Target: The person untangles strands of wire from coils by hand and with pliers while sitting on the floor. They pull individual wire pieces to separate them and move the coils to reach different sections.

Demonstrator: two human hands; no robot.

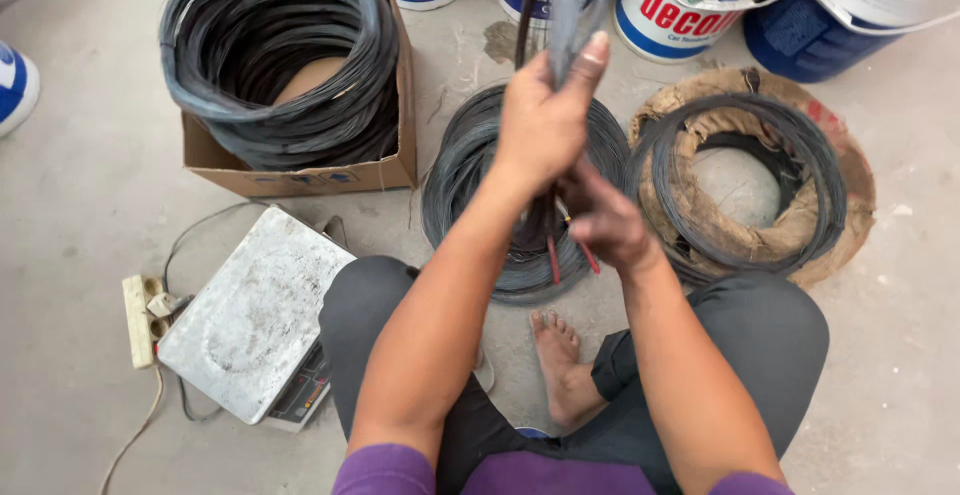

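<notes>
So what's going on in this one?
A person sits on a concrete floor and holds a bundle of dark wire upright. The left hand grips it high, and the right hand grips it lower, by a red-handled tool. A wire coil lies on the floor just beyond the hands. Another coil fills a cardboard box, and a weighing scale sits by the left knee.

left hand [545,120]: gripping wire bundle [565,5], raised
right hand [605,220]: holding red-handled cutters [553,255]
floor: wire coil [470,170], cardboard box [300,175], scale [255,310]
</notes>
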